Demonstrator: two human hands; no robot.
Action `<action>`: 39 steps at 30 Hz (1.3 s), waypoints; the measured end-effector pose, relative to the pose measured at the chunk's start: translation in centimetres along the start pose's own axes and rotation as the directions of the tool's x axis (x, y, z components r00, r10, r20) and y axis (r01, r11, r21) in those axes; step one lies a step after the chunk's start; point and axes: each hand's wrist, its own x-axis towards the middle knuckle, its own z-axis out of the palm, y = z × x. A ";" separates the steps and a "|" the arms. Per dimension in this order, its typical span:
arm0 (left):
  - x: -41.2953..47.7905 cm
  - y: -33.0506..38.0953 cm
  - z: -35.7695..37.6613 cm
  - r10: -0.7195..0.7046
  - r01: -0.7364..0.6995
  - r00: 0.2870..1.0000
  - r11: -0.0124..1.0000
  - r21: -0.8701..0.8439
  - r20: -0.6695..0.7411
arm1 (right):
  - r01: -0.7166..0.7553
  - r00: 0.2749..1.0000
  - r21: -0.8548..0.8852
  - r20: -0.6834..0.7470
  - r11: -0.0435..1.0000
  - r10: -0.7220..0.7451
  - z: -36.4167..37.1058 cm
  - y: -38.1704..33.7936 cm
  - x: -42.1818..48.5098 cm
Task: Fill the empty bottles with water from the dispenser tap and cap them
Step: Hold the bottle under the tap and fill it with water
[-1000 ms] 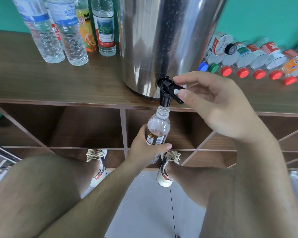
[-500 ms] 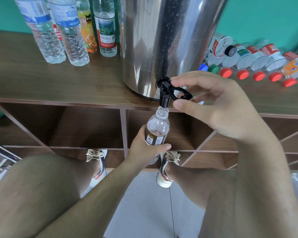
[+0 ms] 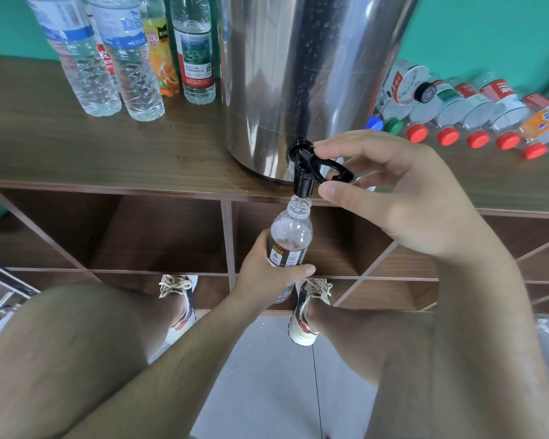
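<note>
Now my left hand (image 3: pixel 267 275) grips the bottle (image 3: pixel 291 237) at six o'clock under the tap (image 3: pixel 303 182); my right hand (image 3: pixel 412 204) pinches its lever (image 3: pixel 333 174).

Cut off by the top edge: the upper body of the dispenser (image 3: pixel 298 74) and the necks of the upright bottles (image 3: pixel 137 74) on its left. Hidden behind the left hand (image 3: pixel 263 274): the lower part of the held bottle (image 3: pixel 290 232) (label print too small to read). Unclear at the tap (image 3: pixel 303 182): any flow.
</note>
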 end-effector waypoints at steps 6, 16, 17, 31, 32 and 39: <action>0.0 -0.1 -0.1 0.008 -0.008 1.000 1.000 0.004 -0.001 | 0.010 1.000 0.006 0.013 1.000 -0.010 -0.1 0.1 0.0; 0.3 -0.3 0.0 0.008 -0.008 1.000 1.000 0.012 -0.008 | 0.003 1.000 0.011 0.010 1.000 -0.003 -0.1 -0.1 0.0; 0.3 -0.3 0.0 0.009 -0.009 1.000 1.000 0.018 -0.009 | 0.001 1.000 0.013 0.013 1.000 -0.002 -0.1 -0.1 0.0; 0.3 -0.4 0.0 0.020 -0.020 1.000 1.000 -0.002 -0.013 | 0.024 1.000 0.020 0.012 1.000 -0.024 -0.1 0.0 0.1; 0.2 -0.4 -0.1 0.018 -0.018 1.000 1.000 -0.005 -0.013 | 0.023 1.000 0.021 0.014 0.999 -0.024 -0.1 0.0 0.1; 0.2 -0.3 0.0 0.009 -0.009 1.000 1.000 -0.019 -0.011 | 0.022 1.000 0.021 0.011 1.000 -0.022 0.0 0.2 0.1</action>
